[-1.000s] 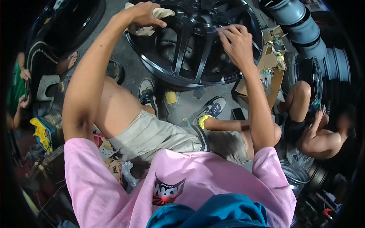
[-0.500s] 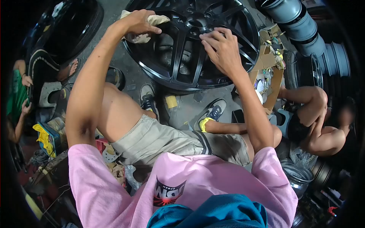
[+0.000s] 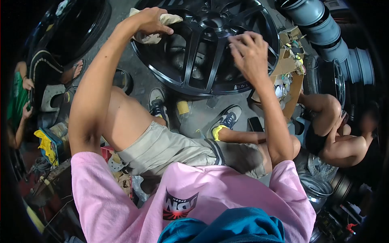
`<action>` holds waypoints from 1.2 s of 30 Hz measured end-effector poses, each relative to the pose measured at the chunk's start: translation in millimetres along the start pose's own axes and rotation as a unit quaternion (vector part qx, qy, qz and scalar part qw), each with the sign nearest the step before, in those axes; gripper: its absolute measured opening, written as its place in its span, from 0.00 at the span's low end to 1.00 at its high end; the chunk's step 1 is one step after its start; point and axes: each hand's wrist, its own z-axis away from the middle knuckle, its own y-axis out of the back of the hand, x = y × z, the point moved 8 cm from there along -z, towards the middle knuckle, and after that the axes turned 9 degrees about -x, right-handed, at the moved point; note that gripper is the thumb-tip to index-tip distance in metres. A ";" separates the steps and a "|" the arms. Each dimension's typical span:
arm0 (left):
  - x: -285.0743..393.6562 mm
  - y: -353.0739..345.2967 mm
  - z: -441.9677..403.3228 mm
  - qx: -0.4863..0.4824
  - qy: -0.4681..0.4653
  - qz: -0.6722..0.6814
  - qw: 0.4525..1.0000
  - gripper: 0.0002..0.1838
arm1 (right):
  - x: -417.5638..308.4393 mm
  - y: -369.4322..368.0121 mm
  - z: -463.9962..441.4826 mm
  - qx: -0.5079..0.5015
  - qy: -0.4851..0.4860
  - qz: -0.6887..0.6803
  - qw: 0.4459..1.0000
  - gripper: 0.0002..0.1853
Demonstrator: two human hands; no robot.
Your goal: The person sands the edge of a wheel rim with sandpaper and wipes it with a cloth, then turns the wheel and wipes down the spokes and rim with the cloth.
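A black multi-spoke wheel rim (image 3: 202, 52) lies face up at the top of the view. My left hand (image 3: 153, 21) is on its upper left edge, closed over a cream cloth (image 3: 148, 37) that sticks out on both sides of the hand. Over the spokes right of the hub is my right hand (image 3: 249, 50), its fingers bent and slightly blurred. Whether anything small is between those fingertips is hidden.
An open cardboard box (image 3: 292, 95) of small items stands right of the rim. Grey wheel barrels (image 3: 320, 32) lie at the upper right. One person (image 3: 344, 141) sits at the right, another (image 3: 20, 97) at the left. A phone (image 3: 255, 124) lies on the floor.
My right hand moved left toward the hub, then back to the right. My left hand stays on the cloth with little movement. The person at the right has shifted their legs.
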 end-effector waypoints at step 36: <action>-7.1 5.8 32.8 -0.022 0.136 -0.088 0.987 0.47 | 17.6 2.0 15.6 0.037 -0.067 -0.051 0.996 0.12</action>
